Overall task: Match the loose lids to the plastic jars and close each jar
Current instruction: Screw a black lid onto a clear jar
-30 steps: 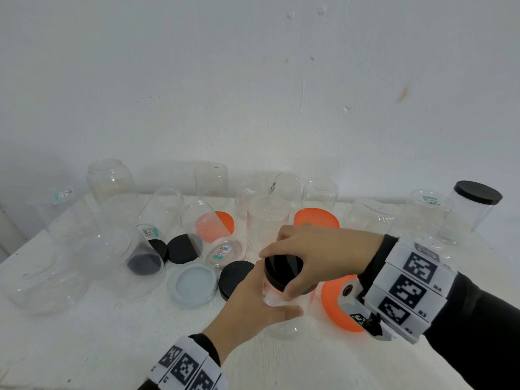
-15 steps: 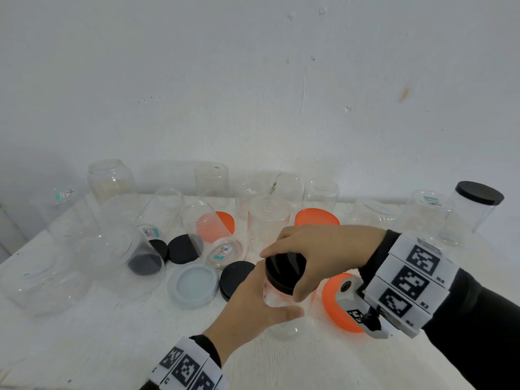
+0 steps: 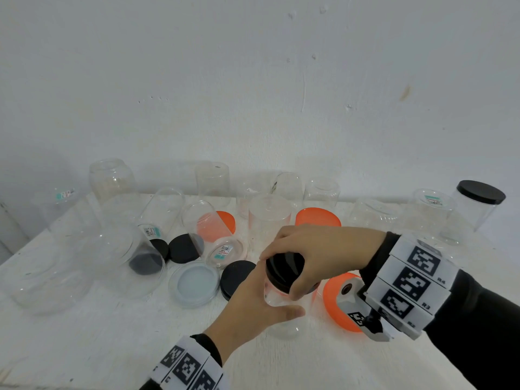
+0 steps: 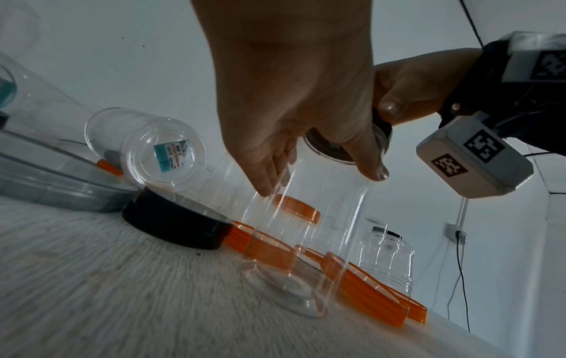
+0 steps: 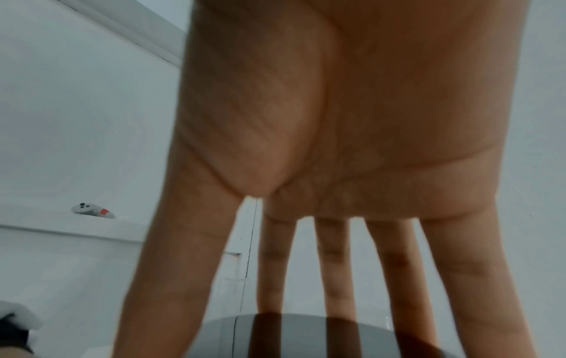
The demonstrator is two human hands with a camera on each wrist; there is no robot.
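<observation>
A bare white wall rises behind a white table (image 3: 84, 333) crowded with clear plastic jars and loose lids. At lower centre of the head view, a tall clear plastic jar (image 3: 284, 319) stands upright on the table. The left hand (image 3: 253, 302) wraps its body, fingers and thumb curled round it. The right hand (image 3: 318, 254) reaches in from the right, fingertips clamped around a round black screw lid (image 3: 284, 270) sitting on the jar's mouth. This looks like the closing step: the lid is being screwed on. Whether it is fully tight cannot be told. Next, likely, comes more twisting until snug. Many jars in the upper half of the frame stay open; a flat orange lid (image 3: 334, 302) lies just right of the jar.
</observation>
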